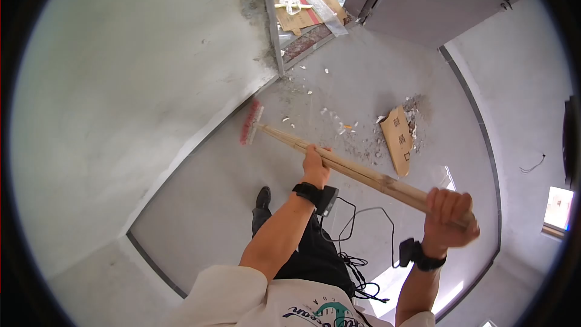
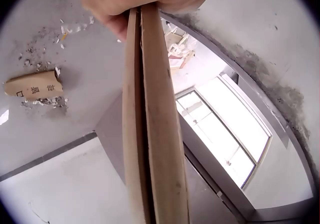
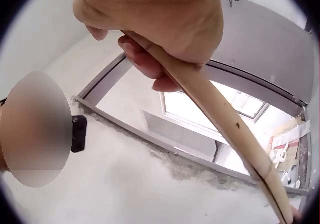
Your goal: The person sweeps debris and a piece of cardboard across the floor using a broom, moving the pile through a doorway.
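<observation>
A broom [image 1: 363,175] with a long, split bamboo handle slants across the head view. Its red-and-white bristle head [image 1: 251,123] is at the floor near the left wall. My left hand [image 1: 316,166] grips the handle partway along, and the split in the bamboo [image 2: 157,108] fills the middle of the left wrist view. Higher up, near the handle's end, my right hand [image 1: 449,218] wraps its fingers round it. The right wrist view has that hand [image 3: 155,28] above the handle [image 3: 230,119], fingertips showing beneath.
A torn cardboard piece [image 1: 397,140] lies on the floor beside dirt and scattered white scraps [image 1: 339,122]. Flattened cardboard [image 1: 302,9] lies beyond the doorway, whose door [image 1: 445,0] stands open. A black cable [image 1: 363,209] hangs between my wrists. The wall [image 1: 145,85] runs close on the left.
</observation>
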{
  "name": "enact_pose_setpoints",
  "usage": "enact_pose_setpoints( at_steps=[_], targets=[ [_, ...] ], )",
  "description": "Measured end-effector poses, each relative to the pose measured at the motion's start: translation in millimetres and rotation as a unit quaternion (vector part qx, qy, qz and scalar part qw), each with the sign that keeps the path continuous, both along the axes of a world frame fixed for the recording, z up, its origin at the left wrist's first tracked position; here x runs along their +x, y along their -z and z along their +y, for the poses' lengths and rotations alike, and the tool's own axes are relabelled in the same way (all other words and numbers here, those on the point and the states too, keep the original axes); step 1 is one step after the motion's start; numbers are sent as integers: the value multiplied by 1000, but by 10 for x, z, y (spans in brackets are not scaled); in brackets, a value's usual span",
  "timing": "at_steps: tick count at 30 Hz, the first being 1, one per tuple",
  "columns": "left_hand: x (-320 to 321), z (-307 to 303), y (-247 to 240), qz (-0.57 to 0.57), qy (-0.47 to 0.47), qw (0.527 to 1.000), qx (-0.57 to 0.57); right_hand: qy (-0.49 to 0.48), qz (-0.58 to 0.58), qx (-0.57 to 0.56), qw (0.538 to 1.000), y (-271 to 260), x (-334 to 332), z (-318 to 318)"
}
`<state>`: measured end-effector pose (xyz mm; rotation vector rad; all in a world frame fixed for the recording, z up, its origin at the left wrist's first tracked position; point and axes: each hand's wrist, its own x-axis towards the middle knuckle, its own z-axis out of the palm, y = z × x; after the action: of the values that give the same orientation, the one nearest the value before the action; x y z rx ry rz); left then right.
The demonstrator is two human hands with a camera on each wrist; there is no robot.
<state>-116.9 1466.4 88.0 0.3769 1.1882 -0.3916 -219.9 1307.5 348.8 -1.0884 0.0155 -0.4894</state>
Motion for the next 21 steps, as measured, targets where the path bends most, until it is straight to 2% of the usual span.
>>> enact_pose_setpoints(
  at_steps=[2, 4, 5, 10, 18, 21],
  targets=[
    [93, -107, 213, 0, -27, 1000, -13, -11, -1, 1, 1000, 129, 90, -184],
    [241, -316, 443, 0, -24, 1000, 4, 62, 33, 25, 997, 228, 168, -258],
    [298, -406, 525, 4, -23, 999, 23, 59, 38, 27, 997, 251, 189, -345],
    [420, -949, 561, 39, -27, 999, 26, 84, 37, 25, 995, 361, 241, -757],
    [511, -1243, 567, 31, -27, 998, 42, 95, 46, 11, 994, 468, 192, -906],
    [499, -1343, 595, 15, 6, 998, 63, 91, 43, 19, 995, 468, 142, -928]
  ],
)
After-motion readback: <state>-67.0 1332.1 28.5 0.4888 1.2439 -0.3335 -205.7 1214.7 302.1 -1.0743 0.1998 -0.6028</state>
